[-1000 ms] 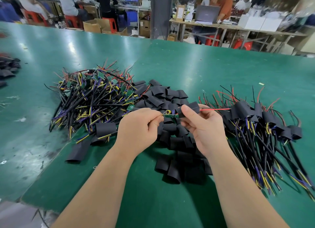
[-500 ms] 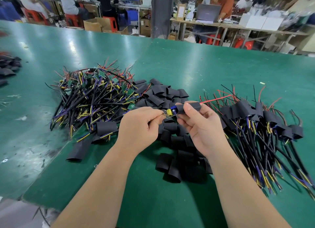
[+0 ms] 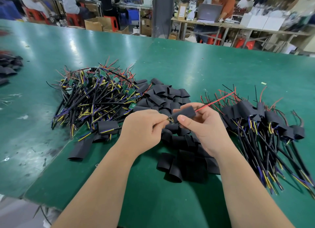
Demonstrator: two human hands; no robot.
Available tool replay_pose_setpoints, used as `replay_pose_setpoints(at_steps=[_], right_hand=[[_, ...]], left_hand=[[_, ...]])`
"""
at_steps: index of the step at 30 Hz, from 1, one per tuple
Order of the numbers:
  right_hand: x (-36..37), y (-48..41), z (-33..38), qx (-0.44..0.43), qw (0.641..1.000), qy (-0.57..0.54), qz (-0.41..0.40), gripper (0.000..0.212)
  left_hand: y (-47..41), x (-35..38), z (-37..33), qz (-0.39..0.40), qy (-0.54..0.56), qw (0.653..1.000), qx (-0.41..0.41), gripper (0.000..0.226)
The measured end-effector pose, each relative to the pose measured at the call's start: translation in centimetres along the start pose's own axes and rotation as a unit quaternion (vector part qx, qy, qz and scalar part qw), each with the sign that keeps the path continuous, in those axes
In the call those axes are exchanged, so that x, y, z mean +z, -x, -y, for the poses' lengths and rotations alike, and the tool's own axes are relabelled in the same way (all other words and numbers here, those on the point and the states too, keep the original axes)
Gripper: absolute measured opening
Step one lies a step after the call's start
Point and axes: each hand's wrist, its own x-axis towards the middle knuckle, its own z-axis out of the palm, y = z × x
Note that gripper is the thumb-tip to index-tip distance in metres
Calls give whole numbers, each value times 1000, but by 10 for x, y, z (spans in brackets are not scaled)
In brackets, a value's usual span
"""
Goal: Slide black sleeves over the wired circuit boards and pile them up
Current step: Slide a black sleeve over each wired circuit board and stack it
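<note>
Both hands are raised just above the green table (image 3: 204, 65), meeting over a heap of loose sleeves (image 3: 167, 95) that runs from the middle of the table toward the near edge. The right hand (image 3: 202, 127) pinches one black sleeve (image 3: 185, 112) between thumb and curled fingers, holding it roughly level. The left hand (image 3: 143, 125) has its fingers curled tight at the sleeve's left mouth, pinching the end of a board (image 3: 170, 120). Only a small yellowish tip of the board shows there; the rest is inside the sleeve. A red wire (image 3: 216, 100) comes out of the sleeve's right end and slants up to the right. Left of the hands lies a tangled pile of bare boards (image 3: 95, 94) with black, yellow, purple and red leads, and a few stray sleeves sit at its near edge. Right of the hands is the pile of sleeved boards (image 3: 265, 125), their leads fanned toward the near right. More dark sleeves (image 3: 8, 65) lie at the table's far left edge. Beyond the table, people sit at work benches, blurred.
</note>
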Motion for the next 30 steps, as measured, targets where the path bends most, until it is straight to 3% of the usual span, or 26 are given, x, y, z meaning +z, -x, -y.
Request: replay_pose_setpoints(at_steps=[6,10,13,16,20,23,27,30], right_hand=[[5,1,-1,42,995,-87,32,20],[8,1,-2,58,982,-180,29,9],[10,1,-2,96,973,-212,14,19],[13,1,-3,102,975,-195,14,29],[15,3,-6,60,996,-70,-8,13],[18,4,-5,34,999,-22,-6,14],[27,5,-4,49,998,-25,-16,26],[32,1,5,74,980,-166,-77,31]], left_hand=[[0,0,0,-18,33,999,-9,17],[-1,1,1,-18,113,993,-35,18],[-1,1,0,-15,149,988,-48,18],[0,-1,1,-2,117,992,-42,18],[1,-2,2,21,14,999,-47,21],[2,0,4,21,5,998,-56,23],[1,2,5,-9,10,997,-76,22],[-1,0,5,-58,82,989,-106,25]])
